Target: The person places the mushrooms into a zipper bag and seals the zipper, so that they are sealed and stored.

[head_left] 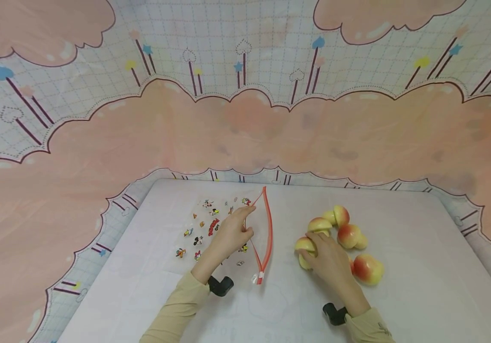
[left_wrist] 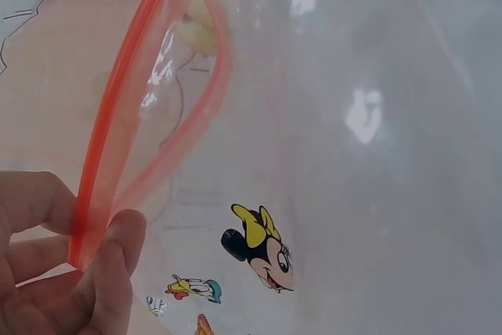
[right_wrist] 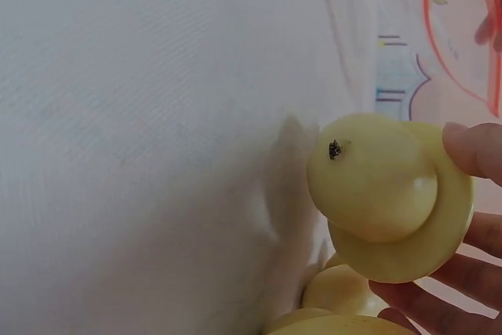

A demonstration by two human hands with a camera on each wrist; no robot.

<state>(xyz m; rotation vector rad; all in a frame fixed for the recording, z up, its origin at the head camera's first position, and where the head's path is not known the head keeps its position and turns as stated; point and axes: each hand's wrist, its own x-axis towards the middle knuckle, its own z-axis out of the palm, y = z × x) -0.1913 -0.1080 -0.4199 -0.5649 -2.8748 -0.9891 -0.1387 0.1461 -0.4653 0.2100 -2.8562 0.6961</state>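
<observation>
Head view: at a white table (head_left: pixel 421 267), I hold a clear zip bag (head_left: pixel 213 227) by its gaping orange rim (head_left: pixel 269 224) with my left hand (head_left: pixel 228 234), while to the bag's right my right hand (head_left: pixel 328 255) grips a yellow mushroom-shaped piece (head_left: pixel 302 245); more red-and-yellow pieces (head_left: pixel 350 236) lie farther to the bag's right.

Left wrist view: my thumb (left_wrist: pixel 125 233) and fingers (left_wrist: pixel 35 202) pinch the orange rim, near a cartoon face (left_wrist: pixel 263 249) printed on the bag. The film looks light, limp and slick, apt to crease or slump, so the stiffer rim seems the surest hold.

Right wrist view: my thumb and fingers curl round the piece's wide cap (right_wrist: pixel 400 260), leaving its rounded stem (right_wrist: pixel 372 182) free, well apart from the bag's rim. Its gloss suggests a light, firm, slippery thing, not easily crushed; I judge the broad cap the better grip, the smooth stem likelier to slide.
</observation>
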